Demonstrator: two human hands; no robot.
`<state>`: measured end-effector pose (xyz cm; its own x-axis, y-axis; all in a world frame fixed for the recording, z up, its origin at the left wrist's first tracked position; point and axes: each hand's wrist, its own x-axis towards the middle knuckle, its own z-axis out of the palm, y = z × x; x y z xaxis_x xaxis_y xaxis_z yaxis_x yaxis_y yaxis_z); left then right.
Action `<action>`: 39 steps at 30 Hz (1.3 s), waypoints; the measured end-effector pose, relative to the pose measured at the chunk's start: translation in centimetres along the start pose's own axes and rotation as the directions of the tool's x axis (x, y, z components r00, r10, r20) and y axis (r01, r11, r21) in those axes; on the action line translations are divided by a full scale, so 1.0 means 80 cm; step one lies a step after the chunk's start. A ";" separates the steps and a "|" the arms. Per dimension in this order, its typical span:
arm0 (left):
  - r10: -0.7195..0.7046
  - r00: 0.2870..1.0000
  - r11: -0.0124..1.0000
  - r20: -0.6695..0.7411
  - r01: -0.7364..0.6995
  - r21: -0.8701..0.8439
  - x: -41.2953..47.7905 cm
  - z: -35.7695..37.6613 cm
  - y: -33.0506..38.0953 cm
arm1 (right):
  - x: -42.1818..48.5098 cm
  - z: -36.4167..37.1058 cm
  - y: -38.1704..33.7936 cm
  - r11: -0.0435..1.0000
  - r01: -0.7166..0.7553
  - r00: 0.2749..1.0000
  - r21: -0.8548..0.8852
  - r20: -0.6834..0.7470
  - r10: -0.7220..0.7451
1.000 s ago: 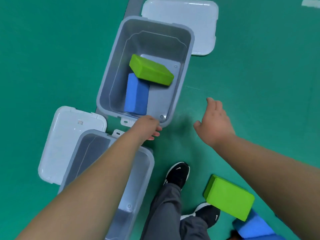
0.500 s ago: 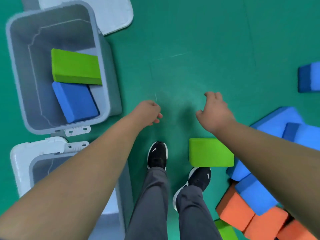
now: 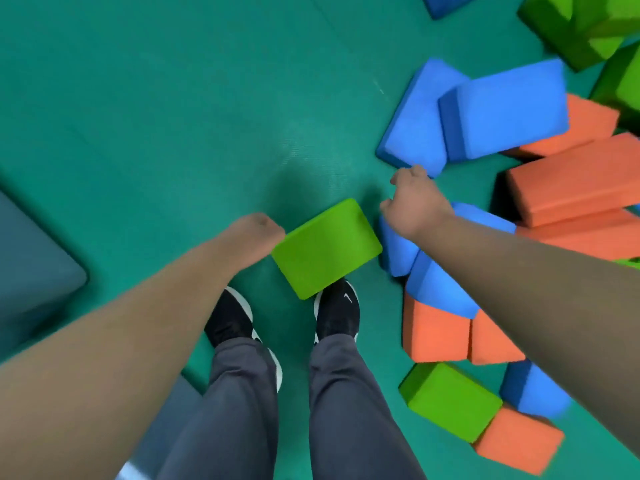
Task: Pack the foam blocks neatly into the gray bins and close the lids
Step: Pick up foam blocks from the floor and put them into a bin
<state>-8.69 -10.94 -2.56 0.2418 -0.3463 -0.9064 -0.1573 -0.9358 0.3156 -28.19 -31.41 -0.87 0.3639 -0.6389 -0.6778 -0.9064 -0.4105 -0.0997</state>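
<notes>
Head cam, steeply down, floor [image 3: 173,116] near.

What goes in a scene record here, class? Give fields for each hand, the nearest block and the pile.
Left hand: at green block's left corner; grip unclear
Right hand: loosely curled, empty, above a blue block
Green block: before the shoes
Pile: blue, orange, green blocks heaped at right
Floor: green mat
</notes>
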 end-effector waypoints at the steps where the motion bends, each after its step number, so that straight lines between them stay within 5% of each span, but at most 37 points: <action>1: 0.034 0.999 0.998 0.021 -0.035 0.055 0.008 0.013 0.009 | 0.005 0.009 0.023 1.000 -0.011 1.000 -0.022 0.015 0.011; 5: 0.049 0.996 0.988 0.072 -0.058 0.143 0.044 0.063 0.036 | 0.011 0.041 0.093 0.985 -0.074 0.995 -0.153 0.055 0.083; 9: 0.022 0.996 0.980 0.082 -0.038 0.195 0.087 0.099 0.042 | 0.022 0.077 0.125 0.907 0.062 0.997 -0.416 0.062 -0.040; 15: -0.010 0.999 0.899 0.031 -0.005 0.438 0.121 0.120 0.039 | 0.041 0.113 0.131 0.838 0.167 0.984 -0.519 0.141 -0.108; 20: -0.028 0.993 0.892 0.114 -0.026 0.452 0.122 0.113 0.032 | 0.049 0.101 0.119 0.776 0.221 0.968 -0.590 0.230 -0.101; 28: 0.004 0.994 0.940 0.112 -0.042 0.338 0.102 0.092 0.000 | 0.051 0.092 0.095 0.799 0.284 0.908 -0.530 0.415 -0.048; 31: 0.012 0.999 0.964 0.045 -0.024 0.264 0.090 0.077 -0.021 | 0.045 0.085 0.075 0.761 0.314 0.934 -0.567 0.330 -0.140; 39: -0.120 0.969 0.993 -0.216 0.114 -0.044 0.023 -0.001 -0.078 | 0.007 0.030 -0.046 0.958 0.171 0.981 -0.229 0.125 -0.145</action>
<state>-7.21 -5.76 -6.18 0.4598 -0.2372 -0.8557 -0.0865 -0.9710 0.2227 -25.15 -28.71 -2.65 0.4621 -0.4861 -0.7417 -0.7571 -0.6518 -0.0445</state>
